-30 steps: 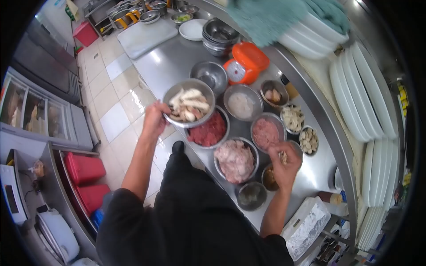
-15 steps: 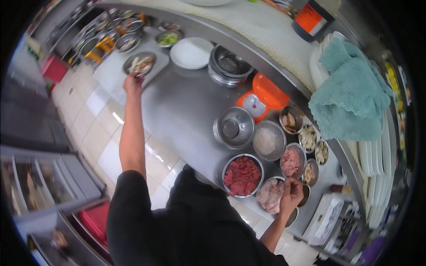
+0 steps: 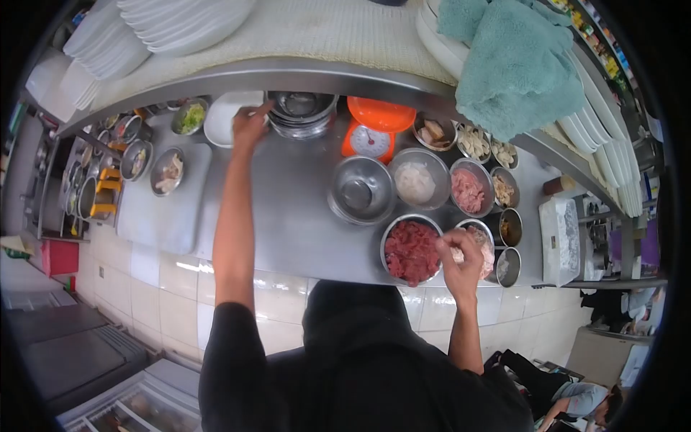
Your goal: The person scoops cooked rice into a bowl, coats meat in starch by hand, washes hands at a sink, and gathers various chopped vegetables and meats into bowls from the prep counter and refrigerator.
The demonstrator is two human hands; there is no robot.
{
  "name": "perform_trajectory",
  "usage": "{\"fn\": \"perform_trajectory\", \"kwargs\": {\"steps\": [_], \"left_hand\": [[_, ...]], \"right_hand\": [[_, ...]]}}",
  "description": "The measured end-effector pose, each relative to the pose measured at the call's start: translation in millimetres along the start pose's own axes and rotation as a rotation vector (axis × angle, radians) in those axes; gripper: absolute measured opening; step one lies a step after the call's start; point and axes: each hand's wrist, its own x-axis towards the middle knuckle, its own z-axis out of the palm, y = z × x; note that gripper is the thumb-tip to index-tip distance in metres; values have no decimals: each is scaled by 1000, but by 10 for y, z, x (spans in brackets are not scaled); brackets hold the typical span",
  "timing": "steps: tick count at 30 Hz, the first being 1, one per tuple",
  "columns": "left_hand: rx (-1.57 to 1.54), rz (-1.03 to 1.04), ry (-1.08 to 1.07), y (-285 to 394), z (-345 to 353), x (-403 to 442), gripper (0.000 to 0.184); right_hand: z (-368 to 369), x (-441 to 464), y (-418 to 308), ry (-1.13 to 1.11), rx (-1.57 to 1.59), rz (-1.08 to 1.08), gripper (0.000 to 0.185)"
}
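Note:
My left hand (image 3: pixel 250 127) is stretched over the white plate (image 3: pixel 219 124), fingers apart and reaching to the edge of a stack of metal bowls (image 3: pixel 302 128); it holds nothing. To its left, a metal bowl of pale pieces (image 3: pixel 170 173) stands on the white cutting board (image 3: pixel 160 216). My right hand (image 3: pixel 464 259) hovers between a bowl of red meat (image 3: pixel 412 250) and a bowl of pale pink meat (image 3: pixel 486 261), partly covering the latter. Its thumb and fingers are pinched together; whatever is between them is too small to make out.
An orange scale (image 3: pixel 369 142) sits behind an empty-looking metal bowl (image 3: pixel 355 194). Several bowls of ingredients crowd the right side, including pink meat (image 3: pixel 468 191). Overhead runs a shelf (image 3: pixel 338 68) with plates and a green towel (image 3: pixel 515 72). Another person (image 3: pixel 576 399) is at lower right.
My left hand has let go of the bowl of pale pieces, now on the cutting board, and moved right to the plate and bowl stack. My right hand stays pinched. The view has turned.

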Motion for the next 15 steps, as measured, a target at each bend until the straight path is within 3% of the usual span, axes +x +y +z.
{"fn": "perform_trajectory", "kwargs": {"steps": [1, 2, 3, 4, 5, 6, 7, 9, 11, 12, 15], "left_hand": [[207, 85, 81, -103, 183, 378, 67], [437, 104, -7, 3, 279, 561, 73], [737, 307, 37, -29, 416, 778, 66], [795, 442, 195, 71, 437, 650, 59], [827, 428, 228, 182, 409, 583, 53], [809, 623, 384, 166, 411, 619, 52], [784, 822, 531, 62, 477, 752, 52], [487, 1167, 599, -305, 655, 1262, 53], [315, 1222, 618, -220, 626, 1327, 51], [298, 1111, 611, -100, 671, 1206, 49], [-290, 936, 411, 41, 563, 1147, 38]], "right_hand": [[-46, -84, -51, 21, -35, 0, 8], [-90, -147, -66, 37, -58, -21, 9], [-152, -223, -94, 62, -79, 1, 9], [-233, -339, 20, 87, -82, 70, 9], [-330, -468, 165, 124, -85, 100, 8], [-404, -602, 286, 166, -94, 138, 7], [-448, -707, 334, 226, -60, 200, 7], [-543, -957, 467, 297, -16, 331, 8], [-638, -1107, 666, 309, 10, 443, 10], [-660, -1132, 708, 306, 13, 429, 11], [-791, -1131, 781, 299, 16, 378, 13]]}}
